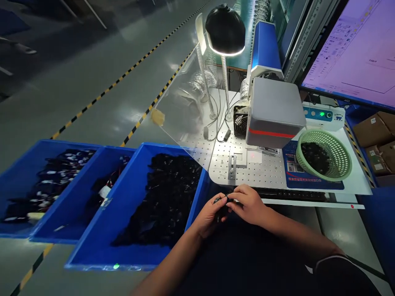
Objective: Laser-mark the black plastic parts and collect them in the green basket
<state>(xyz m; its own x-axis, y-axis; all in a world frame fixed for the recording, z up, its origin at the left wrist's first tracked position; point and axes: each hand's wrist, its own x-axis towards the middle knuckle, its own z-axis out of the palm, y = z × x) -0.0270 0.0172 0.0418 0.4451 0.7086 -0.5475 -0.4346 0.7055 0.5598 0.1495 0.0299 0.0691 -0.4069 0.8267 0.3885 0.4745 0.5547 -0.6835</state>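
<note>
My left hand (207, 217) is closed around some small dark parts (222, 211), just off the front edge of the perforated metal work plate (259, 174). My right hand (249, 204) meets it there, thumb and forefinger pinched on a small black part at the left fingertips. The fingers partly hide these parts, so their exact kind cannot be made out. Beyond the hands, a metal stop bracket (232, 167) sits on the plate near a red light dot, under a grey machine head (276, 111).
A green basket (342, 164) with black parts stands on a blue mat (293, 174) to the right. Blue bins (83, 250) of black pieces line the left. A clear sheet (185, 107), desk lamp (225, 33), fan (240, 123) and monitor (354, 53) surround the plate.
</note>
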